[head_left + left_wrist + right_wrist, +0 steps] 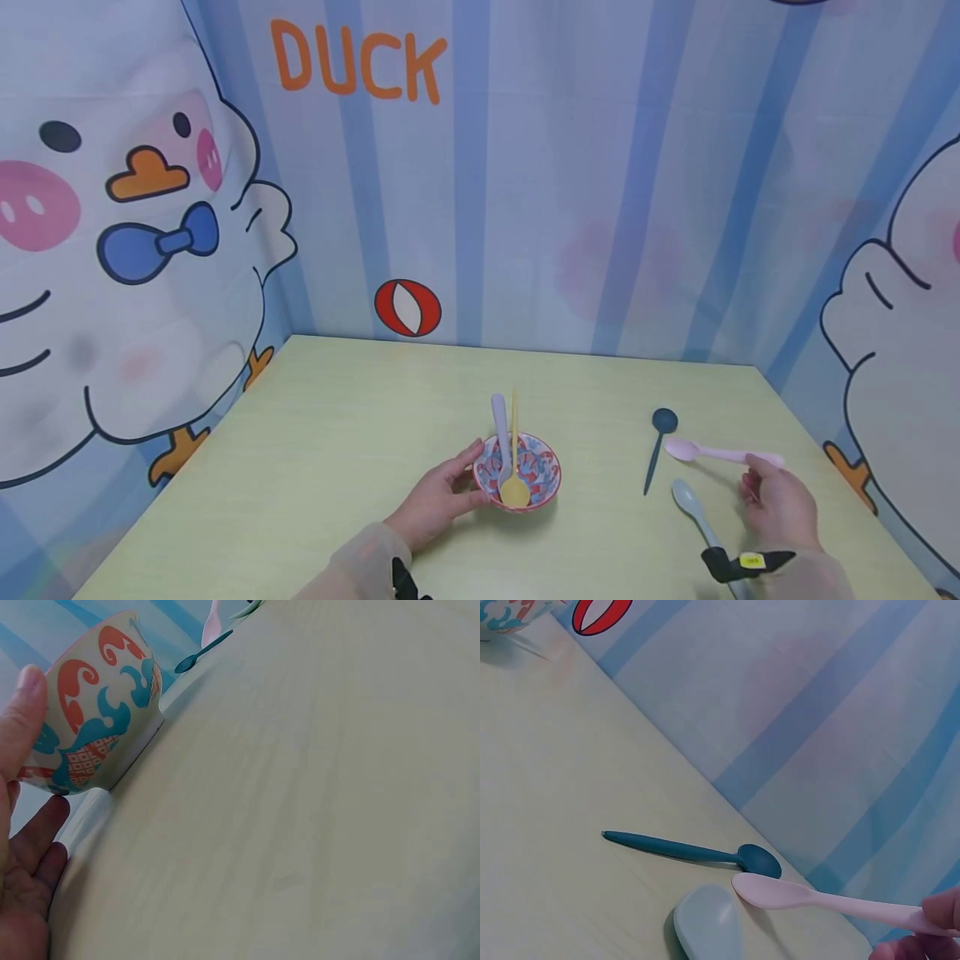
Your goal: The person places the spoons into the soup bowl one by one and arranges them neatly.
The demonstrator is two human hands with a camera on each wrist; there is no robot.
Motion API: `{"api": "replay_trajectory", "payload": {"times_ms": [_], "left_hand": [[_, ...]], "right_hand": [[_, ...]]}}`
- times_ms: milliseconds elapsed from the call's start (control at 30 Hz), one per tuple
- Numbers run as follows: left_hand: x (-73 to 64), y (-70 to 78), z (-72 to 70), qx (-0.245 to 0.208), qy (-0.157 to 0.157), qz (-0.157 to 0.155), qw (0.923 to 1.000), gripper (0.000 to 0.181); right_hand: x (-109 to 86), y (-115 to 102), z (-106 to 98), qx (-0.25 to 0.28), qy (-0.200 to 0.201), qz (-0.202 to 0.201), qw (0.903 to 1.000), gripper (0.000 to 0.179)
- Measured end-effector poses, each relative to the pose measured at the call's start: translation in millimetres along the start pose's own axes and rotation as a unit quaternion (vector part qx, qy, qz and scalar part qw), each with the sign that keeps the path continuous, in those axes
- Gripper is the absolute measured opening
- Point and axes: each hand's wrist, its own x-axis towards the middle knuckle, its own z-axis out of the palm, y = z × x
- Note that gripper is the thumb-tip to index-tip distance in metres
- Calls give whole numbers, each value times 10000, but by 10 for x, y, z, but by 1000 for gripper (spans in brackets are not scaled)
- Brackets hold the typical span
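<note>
My left hand (438, 507) holds the left side of a red-and-blue patterned bowl (546, 469), thumb and fingers spread around its wall. The left wrist view shows the thumb against the bowl's side (97, 712). Inside the bowl lean a lavender spoon (500, 425) and a yellow spoon (515, 492), handles sticking up past the far rim. On the right, my right hand (782, 504) pinches a pink spoon (720, 453) by the handle end. Its pink bowl end (769, 891) points left, close to a dark teal spoon (682, 850).
The teal spoon (652, 454) lies on the pale yellow table (337, 417). Nearer me is a light grey-blue spoon (692, 506), its handle partly hidden by the right wrist strap (720, 564). A blue striped curtain (525, 167) with duck prints surrounds the table.
</note>
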Motion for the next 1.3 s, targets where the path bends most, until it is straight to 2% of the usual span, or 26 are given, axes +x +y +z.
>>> {"api": "replay_trajectory", "payload": {"times_ms": [233, 533, 700, 900, 1167, 1300], "left_hand": [[3, 5, -2, 38, 3, -3, 10000, 76], [6, 1, -7, 62, -19, 22, 10000, 76], [7, 3, -9, 19, -40, 21, 10000, 75], [4, 11, -11, -53, -49, 0, 10000, 75], [-1, -13, -7, -118, -100, 115, 9998, 76], [2, -8, -5, -150, -86, 140, 9998, 76]], "right_hand": [[2, 7, 27, 141, -122, -92, 9998, 21], [5, -20, 81, 588, 87, -361, 9976, 24], [0, -28, 83, 555, 239, -499, 9969, 16], [8, -46, 73, 380, 381, -625, 9966, 21], [-24, -68, 66, 296, 389, -691, 9964, 15], [-53, -88, 77, 338, 318, -742, 9962, 18]]}}
